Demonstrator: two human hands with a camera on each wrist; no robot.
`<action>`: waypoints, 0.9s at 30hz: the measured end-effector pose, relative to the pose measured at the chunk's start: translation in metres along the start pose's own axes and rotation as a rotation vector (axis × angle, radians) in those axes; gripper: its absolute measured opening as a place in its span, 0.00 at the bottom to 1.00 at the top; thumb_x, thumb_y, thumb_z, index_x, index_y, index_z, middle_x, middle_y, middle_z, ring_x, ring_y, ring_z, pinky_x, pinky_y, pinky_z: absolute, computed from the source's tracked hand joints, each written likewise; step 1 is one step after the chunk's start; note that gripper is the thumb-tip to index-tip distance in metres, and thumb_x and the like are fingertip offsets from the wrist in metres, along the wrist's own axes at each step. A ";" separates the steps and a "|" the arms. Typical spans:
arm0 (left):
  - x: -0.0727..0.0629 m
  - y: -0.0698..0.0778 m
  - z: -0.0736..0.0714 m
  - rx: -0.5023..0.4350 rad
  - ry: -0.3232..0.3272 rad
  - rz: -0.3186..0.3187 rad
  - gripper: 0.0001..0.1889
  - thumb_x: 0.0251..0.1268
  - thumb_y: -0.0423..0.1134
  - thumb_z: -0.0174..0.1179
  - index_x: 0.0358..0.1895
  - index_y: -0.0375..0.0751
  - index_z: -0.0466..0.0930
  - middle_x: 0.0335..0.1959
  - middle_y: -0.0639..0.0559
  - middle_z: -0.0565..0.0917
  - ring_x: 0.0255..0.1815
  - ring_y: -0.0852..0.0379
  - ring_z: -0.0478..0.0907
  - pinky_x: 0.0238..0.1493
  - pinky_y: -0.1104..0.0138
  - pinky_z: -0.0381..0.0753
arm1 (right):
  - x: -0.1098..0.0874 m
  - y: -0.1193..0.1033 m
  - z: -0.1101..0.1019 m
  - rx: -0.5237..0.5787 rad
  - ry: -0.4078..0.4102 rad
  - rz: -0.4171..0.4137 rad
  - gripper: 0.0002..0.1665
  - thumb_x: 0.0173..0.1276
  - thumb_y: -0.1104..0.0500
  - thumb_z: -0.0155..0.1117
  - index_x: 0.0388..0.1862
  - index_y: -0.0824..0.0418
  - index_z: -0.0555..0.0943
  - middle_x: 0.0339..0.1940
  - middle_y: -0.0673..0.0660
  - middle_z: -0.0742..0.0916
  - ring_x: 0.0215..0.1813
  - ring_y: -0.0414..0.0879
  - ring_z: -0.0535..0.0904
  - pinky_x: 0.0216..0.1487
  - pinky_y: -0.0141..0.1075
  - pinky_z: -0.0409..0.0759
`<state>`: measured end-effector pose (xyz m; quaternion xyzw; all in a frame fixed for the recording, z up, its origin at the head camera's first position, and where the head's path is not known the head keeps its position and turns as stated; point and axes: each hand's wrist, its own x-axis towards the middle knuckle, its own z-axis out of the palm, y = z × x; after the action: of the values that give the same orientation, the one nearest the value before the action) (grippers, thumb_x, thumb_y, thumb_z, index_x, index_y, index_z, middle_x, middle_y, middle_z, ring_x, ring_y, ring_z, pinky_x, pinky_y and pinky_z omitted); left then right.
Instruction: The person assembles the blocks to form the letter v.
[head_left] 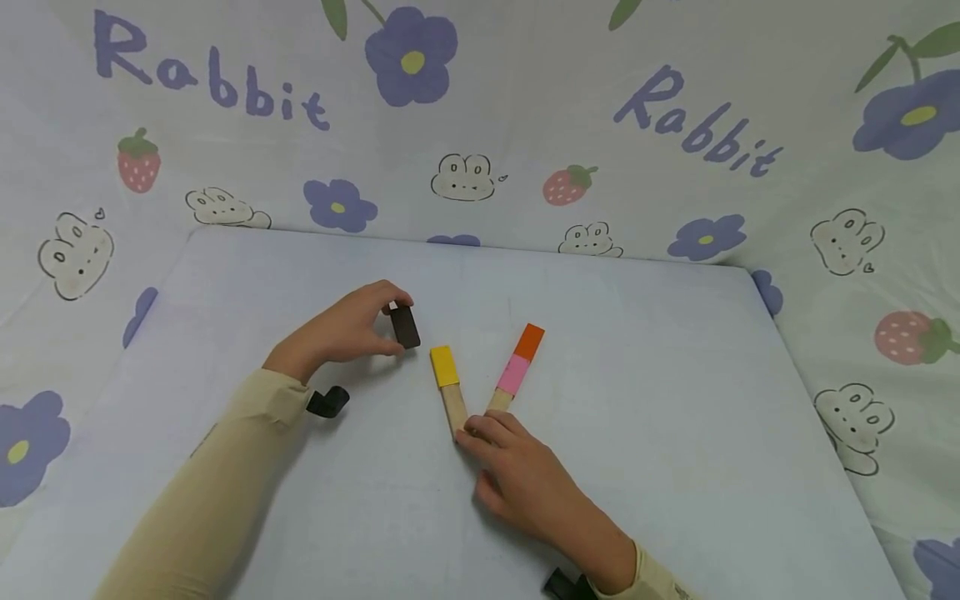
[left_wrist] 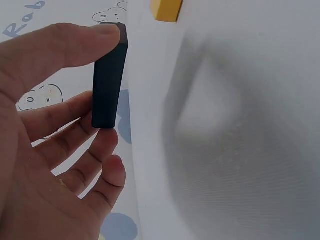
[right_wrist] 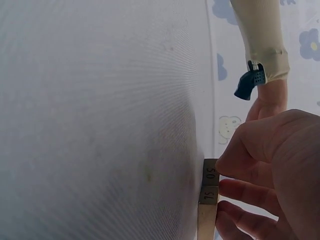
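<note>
My left hand (head_left: 348, 325) holds a black rectangular block (head_left: 405, 327) between thumb and fingertips; in the left wrist view the block (left_wrist: 109, 80) stands apart from its shadow. Two rows of blocks form a V on the table. The left arm has a yellow block (head_left: 444, 366) above a plain wooden block (head_left: 453, 407). On the other arm lie an orange block (head_left: 529, 341), a pink block (head_left: 513, 375) and a wooden block (head_left: 500, 400). With bent fingers my right hand (head_left: 525, 475) touches the V's lower ends, partly hiding them. Dark markings show on the block ends (right_wrist: 210, 172).
The blocks lie on a white table (head_left: 675, 417). Behind it hangs a printed cloth (head_left: 510, 100) with rabbits, flowers and strawberries. Black wrist devices stick out beside the left sleeve (head_left: 328, 402) and the right sleeve (head_left: 660, 575).
</note>
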<state>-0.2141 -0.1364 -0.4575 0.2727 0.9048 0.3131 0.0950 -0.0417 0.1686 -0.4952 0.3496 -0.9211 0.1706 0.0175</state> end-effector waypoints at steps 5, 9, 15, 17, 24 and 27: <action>0.004 -0.001 -0.001 -0.007 0.000 -0.008 0.36 0.61 0.36 0.80 0.72 0.33 0.76 0.68 0.41 0.79 0.64 0.41 0.75 0.68 0.47 0.75 | 0.002 -0.001 0.000 -0.001 0.004 0.001 0.32 0.66 0.65 0.72 0.71 0.58 0.85 0.66 0.52 0.83 0.69 0.48 0.73 0.66 0.38 0.81; 0.008 -0.004 0.000 -0.016 -0.012 -0.015 0.37 0.62 0.37 0.80 0.73 0.34 0.76 0.69 0.42 0.78 0.65 0.41 0.75 0.68 0.48 0.75 | 0.003 -0.001 0.000 -0.002 0.010 0.000 0.32 0.65 0.66 0.72 0.70 0.59 0.85 0.65 0.52 0.83 0.69 0.48 0.73 0.66 0.39 0.80; 0.015 -0.002 0.000 -0.023 -0.016 -0.017 0.37 0.62 0.37 0.80 0.73 0.34 0.75 0.69 0.42 0.78 0.65 0.42 0.75 0.68 0.48 0.75 | 0.004 -0.001 0.001 -0.004 0.019 -0.008 0.32 0.65 0.66 0.72 0.70 0.59 0.85 0.65 0.52 0.83 0.69 0.48 0.73 0.66 0.39 0.80; 0.016 -0.001 -0.001 -0.023 -0.020 -0.014 0.37 0.62 0.37 0.80 0.73 0.34 0.75 0.69 0.42 0.78 0.65 0.42 0.75 0.68 0.48 0.74 | 0.004 -0.001 0.001 -0.003 0.017 -0.008 0.32 0.65 0.66 0.72 0.70 0.59 0.85 0.65 0.52 0.83 0.69 0.48 0.73 0.66 0.39 0.80; 0.021 0.001 -0.001 -0.028 -0.024 -0.008 0.37 0.62 0.37 0.81 0.73 0.34 0.76 0.68 0.42 0.78 0.64 0.42 0.75 0.68 0.48 0.74 | 0.004 -0.002 -0.001 -0.001 0.012 -0.006 0.32 0.65 0.66 0.72 0.70 0.59 0.85 0.66 0.53 0.83 0.69 0.48 0.73 0.67 0.39 0.80; 0.022 0.003 -0.001 -0.036 -0.025 -0.008 0.37 0.61 0.37 0.81 0.72 0.33 0.76 0.68 0.42 0.79 0.64 0.42 0.75 0.68 0.48 0.74 | 0.004 -0.001 0.000 -0.002 0.014 -0.007 0.32 0.65 0.66 0.72 0.70 0.59 0.85 0.65 0.53 0.83 0.69 0.48 0.73 0.67 0.39 0.80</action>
<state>-0.2312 -0.1231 -0.4555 0.2713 0.8988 0.3254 0.1123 -0.0442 0.1650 -0.4938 0.3519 -0.9198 0.1720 0.0249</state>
